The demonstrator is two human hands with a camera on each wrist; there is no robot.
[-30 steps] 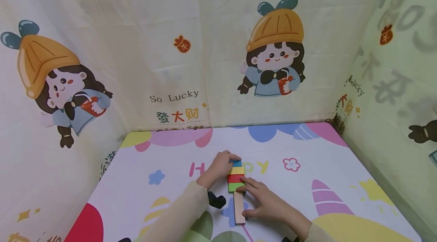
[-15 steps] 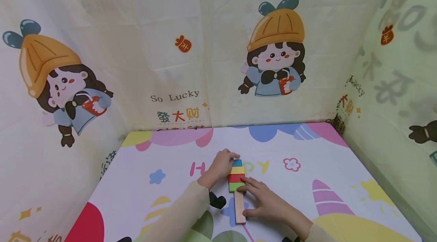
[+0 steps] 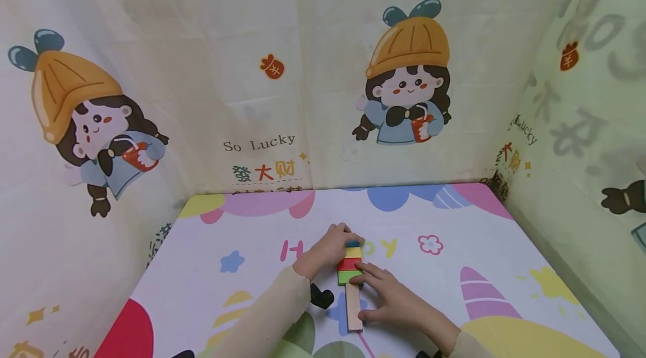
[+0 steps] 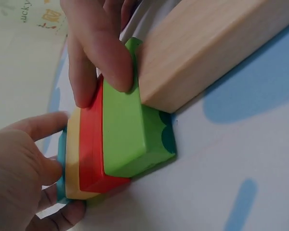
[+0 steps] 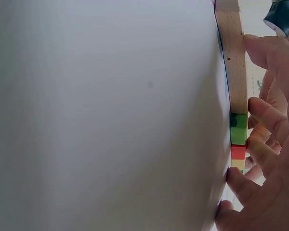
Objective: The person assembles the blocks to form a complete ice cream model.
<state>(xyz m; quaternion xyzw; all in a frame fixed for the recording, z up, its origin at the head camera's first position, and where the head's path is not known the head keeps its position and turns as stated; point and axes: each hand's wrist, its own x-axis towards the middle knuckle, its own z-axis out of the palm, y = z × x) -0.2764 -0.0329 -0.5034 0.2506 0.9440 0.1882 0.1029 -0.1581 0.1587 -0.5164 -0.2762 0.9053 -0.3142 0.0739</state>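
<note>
A row of small colored blocks lies on the table: blue point(image 3: 353, 244) farthest, then yellow point(image 3: 353, 252), red point(image 3: 347, 264) and green point(image 3: 347, 276). A long plain wooden block point(image 3: 354, 313) meets the green one at the near end. My left hand point(image 3: 329, 247) holds the blue block, its fingers curled about the far end; in the left wrist view the blue block point(image 4: 62, 166) is partly hidden by them. My right hand point(image 3: 392, 295) spreads along the right side, thumb touching the wooden block, fingertips on the green and red blocks.
The tabletop point(image 3: 404, 223) carries a printed pattern with letters, flowers and colored shapes. A cloth backdrop point(image 3: 323, 94) with cartoon figures hangs behind and at both sides. A black wrist strap piece point(image 3: 321, 296) sits by the left sleeve.
My left hand has shifted slightly right, its fingers reaching farther across the blue block and covering more of it. The right hand and the other blocks stay almost where they were.
</note>
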